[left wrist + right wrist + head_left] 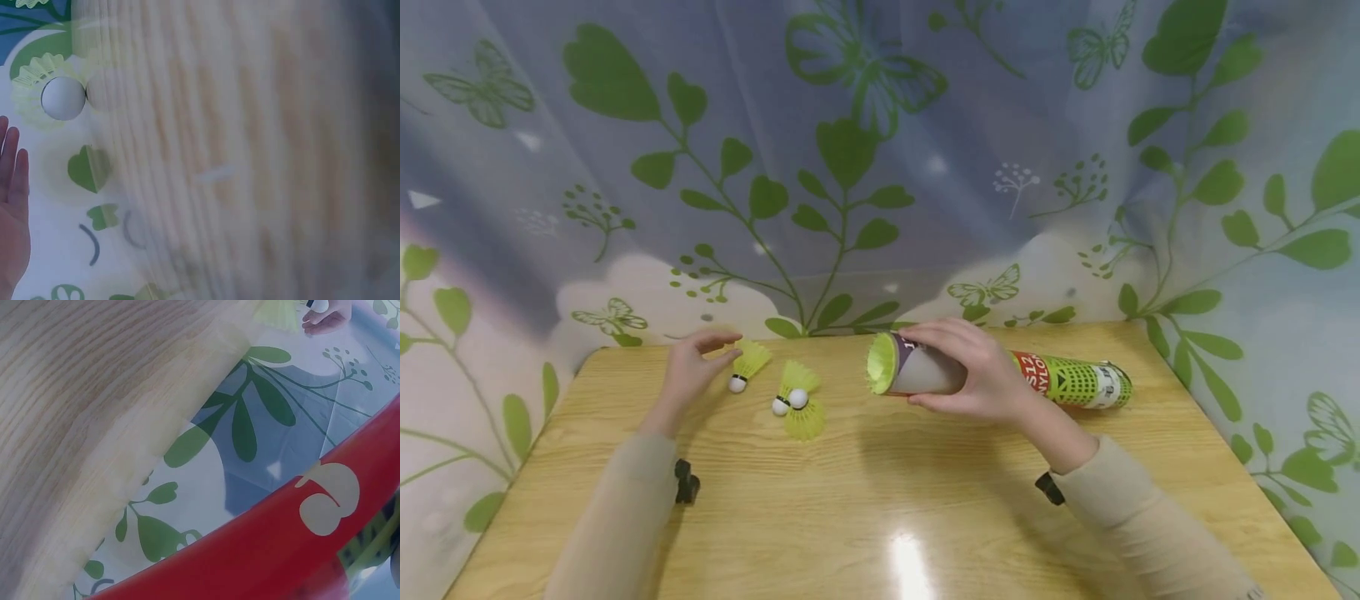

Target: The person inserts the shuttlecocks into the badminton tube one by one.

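A shuttlecock tube, green and red with printed lettering, lies across my right hand, which grips it near its left end with fingers over the top and thumb below. A yellow shuttlecock skirt fills that end. Close up, the tube's red side crosses the right wrist view. At the left, my left hand reaches to a yellow shuttlecock with a white cork, its thumb and fingertips apart at the skirt's edge. In the left wrist view, straight fingers show beside a shuttlecock's white cork.
Two more yellow shuttlecocks sit close together between the hands, one with its cork up. The wooden table meets a patterned curtain at the back. A small black device is at the left sleeve.
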`<action>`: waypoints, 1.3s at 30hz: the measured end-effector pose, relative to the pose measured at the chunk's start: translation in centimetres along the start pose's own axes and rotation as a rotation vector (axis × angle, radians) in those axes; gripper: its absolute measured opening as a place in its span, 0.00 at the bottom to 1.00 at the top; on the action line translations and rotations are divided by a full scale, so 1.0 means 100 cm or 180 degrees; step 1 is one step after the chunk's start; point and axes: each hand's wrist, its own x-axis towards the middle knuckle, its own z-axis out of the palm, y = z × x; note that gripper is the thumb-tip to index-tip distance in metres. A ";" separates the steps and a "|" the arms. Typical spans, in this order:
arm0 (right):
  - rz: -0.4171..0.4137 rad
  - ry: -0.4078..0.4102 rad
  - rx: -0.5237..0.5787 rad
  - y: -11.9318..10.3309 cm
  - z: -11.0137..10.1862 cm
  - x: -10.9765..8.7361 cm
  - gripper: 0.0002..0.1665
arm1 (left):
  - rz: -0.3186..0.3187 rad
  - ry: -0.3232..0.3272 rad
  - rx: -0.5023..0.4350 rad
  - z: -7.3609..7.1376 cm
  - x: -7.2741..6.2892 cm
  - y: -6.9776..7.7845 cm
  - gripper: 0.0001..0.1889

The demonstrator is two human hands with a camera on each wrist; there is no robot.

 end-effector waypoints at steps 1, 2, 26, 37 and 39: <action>-0.0008 0.0008 0.0003 0.000 -0.001 0.001 0.46 | 0.0018 0.0003 0.0006 0.000 0.001 0.000 0.14; -0.0016 0.0017 0.0006 0.000 -0.001 0.001 0.46 | 0.0031 -0.0003 -0.0006 0.000 0.002 0.000 0.14; -0.0041 0.0037 0.0064 -0.001 -0.005 0.001 0.45 | 0.0076 -0.0390 0.0523 0.006 0.013 -0.004 0.12; -0.0052 0.0050 0.0048 0.000 -0.005 0.000 0.45 | -0.0044 -0.0275 0.0674 0.002 0.007 0.000 0.08; -0.0058 0.0057 0.0044 0.000 -0.005 0.000 0.45 | -0.0085 -0.0234 0.0712 0.000 0.005 0.002 0.08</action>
